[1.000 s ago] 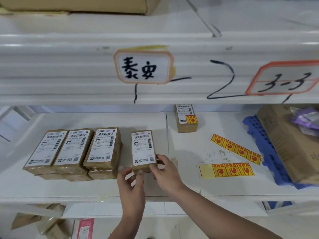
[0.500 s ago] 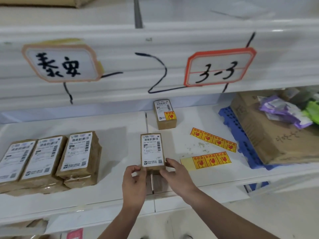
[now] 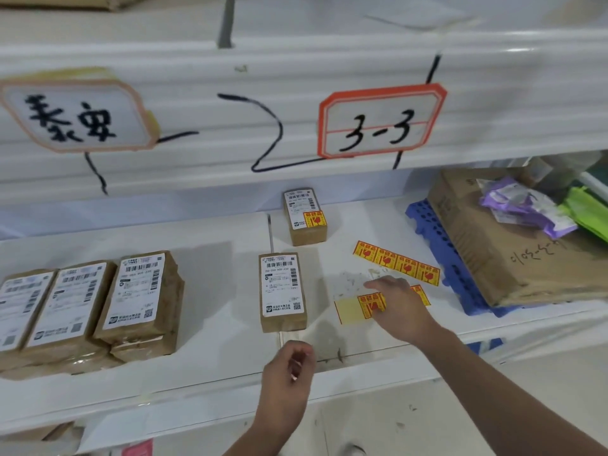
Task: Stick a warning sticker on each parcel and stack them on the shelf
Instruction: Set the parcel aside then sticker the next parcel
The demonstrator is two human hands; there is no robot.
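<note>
A brown parcel [image 3: 283,291] with a white shipping label lies alone on the white shelf [image 3: 214,324], with no hand on it. My right hand [image 3: 398,307] rests flat over the near strip of yellow-and-red warning stickers [image 3: 362,307], fingers on the stickers. A second sticker strip [image 3: 396,263] lies just behind. My left hand [image 3: 289,366] hovers below the parcel, fingers loosely curled, empty. Farther back stands a parcel with a warning sticker on it [image 3: 306,217]. A stack of unstickered parcels [image 3: 88,307] sits at the left.
A large cardboard box [image 3: 500,245] with purple and green bags on top rests on a blue plastic pallet [image 3: 441,255] at the right. The upper shelf's front [image 3: 296,103] overhangs, carrying two paper tags. Cardboard scraps lie below the shelf at the lower left.
Both hands have let go of the single parcel, which now lies on the shelf. My right hand has moved right onto the near sticker strip; my left hand has drawn back toward me.
</note>
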